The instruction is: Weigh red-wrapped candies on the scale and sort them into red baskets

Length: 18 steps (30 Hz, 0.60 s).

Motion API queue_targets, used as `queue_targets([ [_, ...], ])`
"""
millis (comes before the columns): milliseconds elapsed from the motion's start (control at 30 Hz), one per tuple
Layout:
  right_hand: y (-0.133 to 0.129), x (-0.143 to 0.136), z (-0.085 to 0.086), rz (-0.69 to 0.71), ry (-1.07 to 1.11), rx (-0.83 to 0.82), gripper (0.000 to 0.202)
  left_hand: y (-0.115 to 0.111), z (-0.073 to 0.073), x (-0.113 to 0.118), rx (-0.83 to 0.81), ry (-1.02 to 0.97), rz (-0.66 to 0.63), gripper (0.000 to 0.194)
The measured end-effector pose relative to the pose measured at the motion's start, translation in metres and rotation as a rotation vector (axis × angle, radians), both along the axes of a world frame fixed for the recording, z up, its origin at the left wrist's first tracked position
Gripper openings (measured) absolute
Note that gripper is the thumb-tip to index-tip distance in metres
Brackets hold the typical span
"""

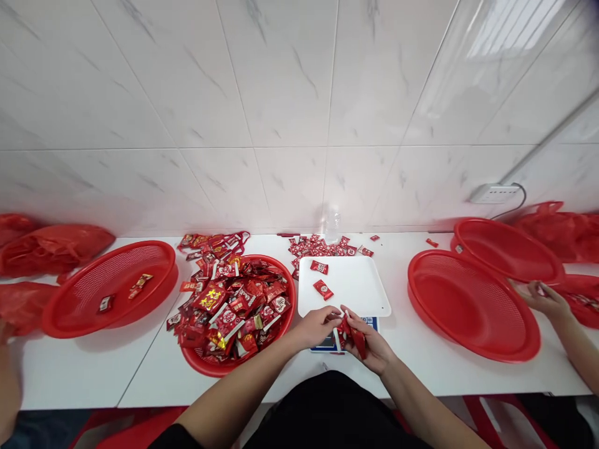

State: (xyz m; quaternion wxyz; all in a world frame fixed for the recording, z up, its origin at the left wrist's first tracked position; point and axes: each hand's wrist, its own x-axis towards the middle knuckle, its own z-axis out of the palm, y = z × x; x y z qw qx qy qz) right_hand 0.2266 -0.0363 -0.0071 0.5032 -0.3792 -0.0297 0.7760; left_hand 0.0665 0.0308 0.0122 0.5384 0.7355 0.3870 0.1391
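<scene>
In front of my body, both hands meet over the near edge of the weighing scale (327,343). My right hand (374,346) is closed around a small red packet (358,337) with white edging; whether it is one packet or several I cannot tell. The fingers of my left hand (321,327) pinch at the packet's top left side. Two red-wrapped sweets (322,289) lie on the white scale tray (362,284) just beyond my hands. Left of my left arm stands a red basket (291,293) heaped with wrapped sweets (229,312).
Small red packets (318,246) lie scattered behind the tray, near a clear plastic container (332,224). Red baskets stand at right (468,305) and left (112,280), the left one holding a few sweets. Co-workers' hands show at right (543,299) and far left.
</scene>
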Motion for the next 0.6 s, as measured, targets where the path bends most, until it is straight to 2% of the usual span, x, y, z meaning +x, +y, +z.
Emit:
queue_targets([
  [100,-0.001,-0.001,0.004,0.011,-0.016,-0.003,0.057,-0.004,0.007,-0.004,-0.028,-0.009,0.017,0.034],
  [267,0.002,0.000,0.004,0.021,-0.022,0.034,0.056,-0.010,0.016,-0.011,-0.240,-0.047,0.005,0.044],
  [400,0.003,-0.001,0.003,0.074,-0.012,0.091,0.058,-0.014,0.008,-0.009,-0.283,-0.119,0.023,0.047],
  [600,0.002,-0.001,0.004,0.063,0.033,0.056,0.047,-0.009,-0.002,-0.014,-0.410,-0.226,0.208,0.043],
])
